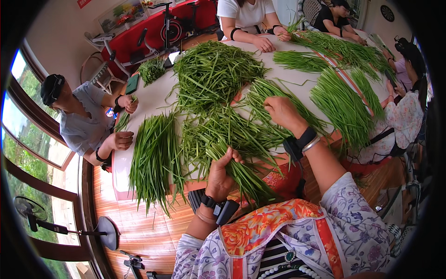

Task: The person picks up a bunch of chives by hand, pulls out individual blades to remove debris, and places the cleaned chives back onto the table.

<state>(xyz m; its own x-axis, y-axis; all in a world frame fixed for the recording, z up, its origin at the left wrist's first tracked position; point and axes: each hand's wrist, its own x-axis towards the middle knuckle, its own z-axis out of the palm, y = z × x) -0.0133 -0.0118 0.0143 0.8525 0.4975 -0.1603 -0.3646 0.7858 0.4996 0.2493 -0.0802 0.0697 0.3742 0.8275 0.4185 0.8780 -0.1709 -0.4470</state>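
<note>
My left hand is closed around a bundle of green leafy stalks, which look like garlic chives; their pale ends point up and the leaf tips hang toward my lap. My right hand is raised over a pile of aligned stalks, its fingers bent together; whether it pinches a stalk cannot be told. Between and beyond my hands lies a loose, tangled heap of stalks, joining a taller heap behind. A neat pile of stalks hangs over the table's near edge at the left.
A pale table spreads before me, with more stalk piles at the right. A co-worker sits at the left holding stalks; several others sit at the far and right sides. A green box lies near the far left edge. A fan stands on the floor.
</note>
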